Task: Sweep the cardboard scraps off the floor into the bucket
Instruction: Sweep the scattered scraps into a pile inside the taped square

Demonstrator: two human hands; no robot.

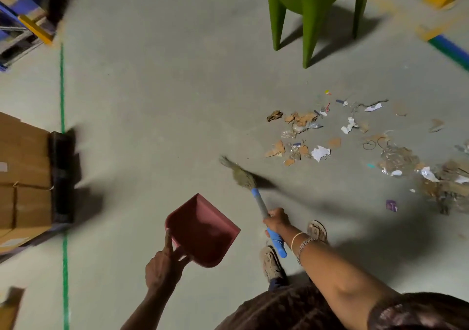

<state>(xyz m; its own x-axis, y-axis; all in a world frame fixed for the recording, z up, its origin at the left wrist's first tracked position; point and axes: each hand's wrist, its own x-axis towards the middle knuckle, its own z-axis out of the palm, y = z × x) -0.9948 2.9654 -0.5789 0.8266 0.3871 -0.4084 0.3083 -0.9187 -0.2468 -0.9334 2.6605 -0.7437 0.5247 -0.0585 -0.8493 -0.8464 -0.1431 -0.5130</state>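
My left hand [165, 266] grips the handle of a red dustpan [203, 228], held tilted above the floor. In my right hand [276, 221] is a small broom [256, 197] with a blue and grey handle. Its straw head [238, 173] points up and left, just above the grey floor. Cardboard scraps [299, 119], mixed with white paper and clear plastic bits, lie scattered on the floor to the right of the broom head. A denser heap of scraps [441, 180] sits at the right edge. No bucket is in view.
A green plastic chair [309, 12] stands beyond the scraps. Stacked cardboard boxes [22, 172] on a dark pallet fill the left edge. A green floor line [62, 88] runs down the left side. Blue and yellow racking [446, 37] sits top right. My sandalled feet [317, 230] are near the broom.
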